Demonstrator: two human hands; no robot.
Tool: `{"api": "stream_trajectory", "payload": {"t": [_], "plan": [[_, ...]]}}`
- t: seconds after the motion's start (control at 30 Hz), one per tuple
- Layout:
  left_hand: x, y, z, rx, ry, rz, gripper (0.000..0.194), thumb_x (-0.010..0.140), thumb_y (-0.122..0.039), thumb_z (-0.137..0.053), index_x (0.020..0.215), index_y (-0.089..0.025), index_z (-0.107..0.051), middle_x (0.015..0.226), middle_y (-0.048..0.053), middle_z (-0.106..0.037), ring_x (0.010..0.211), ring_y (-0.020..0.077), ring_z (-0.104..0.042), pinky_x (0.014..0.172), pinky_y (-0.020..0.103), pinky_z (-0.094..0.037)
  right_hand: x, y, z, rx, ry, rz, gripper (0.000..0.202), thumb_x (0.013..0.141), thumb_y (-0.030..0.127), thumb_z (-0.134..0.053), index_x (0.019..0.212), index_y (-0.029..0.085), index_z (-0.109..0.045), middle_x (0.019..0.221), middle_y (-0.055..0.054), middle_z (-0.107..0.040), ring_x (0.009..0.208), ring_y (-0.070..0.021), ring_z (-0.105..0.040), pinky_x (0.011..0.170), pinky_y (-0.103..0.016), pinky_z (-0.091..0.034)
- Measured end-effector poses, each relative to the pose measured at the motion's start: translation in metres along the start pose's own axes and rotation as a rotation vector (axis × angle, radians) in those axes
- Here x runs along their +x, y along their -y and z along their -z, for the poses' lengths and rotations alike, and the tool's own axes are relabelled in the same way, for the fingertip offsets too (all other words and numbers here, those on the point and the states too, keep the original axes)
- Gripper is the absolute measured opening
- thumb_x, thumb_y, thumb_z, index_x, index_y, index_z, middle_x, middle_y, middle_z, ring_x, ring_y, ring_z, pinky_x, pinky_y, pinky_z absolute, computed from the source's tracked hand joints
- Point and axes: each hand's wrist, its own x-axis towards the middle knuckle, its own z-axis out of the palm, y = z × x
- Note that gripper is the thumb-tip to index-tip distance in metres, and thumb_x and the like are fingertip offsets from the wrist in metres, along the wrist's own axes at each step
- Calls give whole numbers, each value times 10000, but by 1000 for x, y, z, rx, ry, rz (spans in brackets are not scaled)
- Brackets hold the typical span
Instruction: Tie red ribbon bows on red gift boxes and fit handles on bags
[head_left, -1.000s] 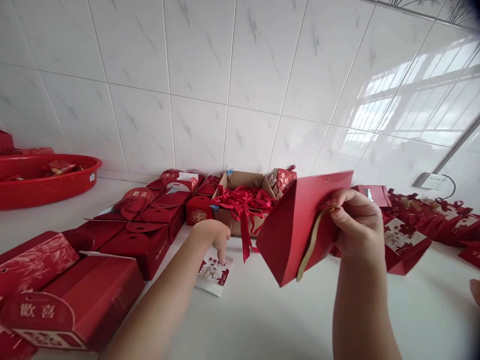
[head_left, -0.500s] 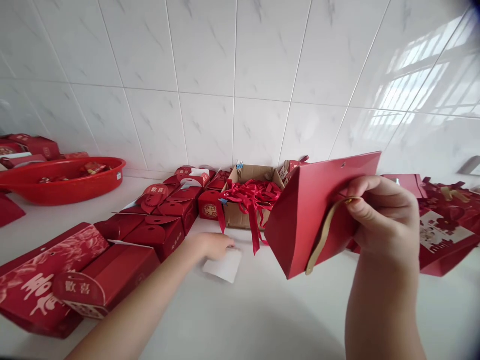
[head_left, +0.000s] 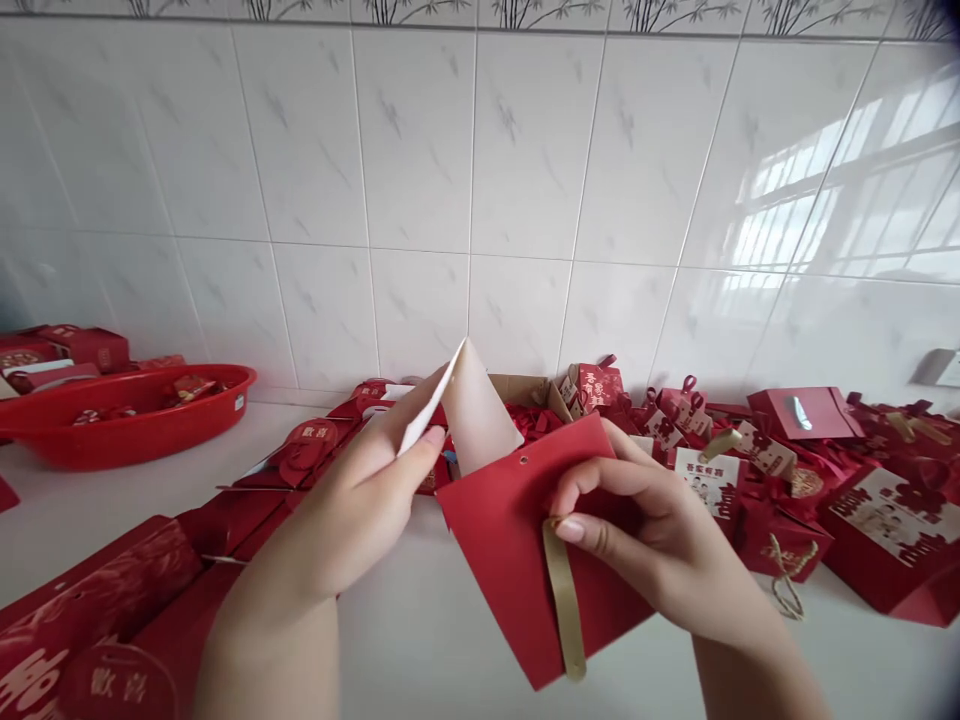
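Observation:
In my left hand [head_left: 367,500] is a folded piece of white paper or card [head_left: 480,410], gripped between thumb and fingers, its creased tip pointing up. My right hand [head_left: 645,530] holds a red paper gift box [head_left: 491,540], tilted, with a small hole near its upper edge. Thumb and forefinger pinch one end of a gold strap [head_left: 565,605] against the box's face, and the strap's other end hangs down. The lower edge of the white card meets or overlaps the box's top edge; whether they touch I cannot tell.
Red gift boxes [head_left: 300,450] line the left of the white counter [head_left: 420,630]. Behind my hands stands a cardboard box [head_left: 517,388] with red ribbons. A red plastic basin [head_left: 127,440] sits far left. More decorated boxes [head_left: 892,530] crowd the right side before the tiled wall.
My left hand has lifted the white card off the counter and brought it beside the red box. My right hand has moved left and lower, turning the box. The view has tilted up.

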Motion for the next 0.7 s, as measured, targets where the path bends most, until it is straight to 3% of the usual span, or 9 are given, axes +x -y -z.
{"api": "stream_trajectory", "payload": {"t": [0.1,0.2,0.4,0.53,0.7], "plan": [[-1,1,-9,-133,115,4,476,897,-240,-425,1361,-342,-445,1378,-22,-526,1268,220,-489,990,297,-467,2,-2,-3,-72,56,-86,90,872,280,-605,794,248,-638,817,-32,-599,930,-198,-526,844,-331,-470],[1,2,-14,-157,83,36,530,878,-171,-403,1370,-369,-413,1422,-35,-472,1279,232,-470,989,338,-470,4,-5,-5,-141,76,-170,88,879,253,-582,806,250,-630,823,-35,-586,1047,-221,-491,933,-363,-425],[-3,1,-18,-108,141,23,469,921,-289,-416,1381,-374,-392,1401,8,-482,1231,282,-501,954,419,-495,9,-15,-9,-201,-27,-226,102,880,210,-550,828,252,-628,937,-32,-494,838,-159,-527,735,-284,-502],[-8,-7,-21,-9,147,-127,555,879,-337,-539,1404,-347,-360,1439,11,-429,1292,275,-438,1059,406,-420,11,-23,-8,-240,-113,-201,89,867,202,-565,822,242,-630,958,-37,-487,869,-167,-545,772,-306,-510],[-9,-14,-25,-160,221,-195,504,889,-394,-545,1377,-325,-439,1441,12,-438,1333,267,-397,1070,370,-421,11,-24,-5,-245,-177,-180,77,854,190,-586,823,238,-638,998,-41,-503,910,-176,-561,820,-334,-505]]}}
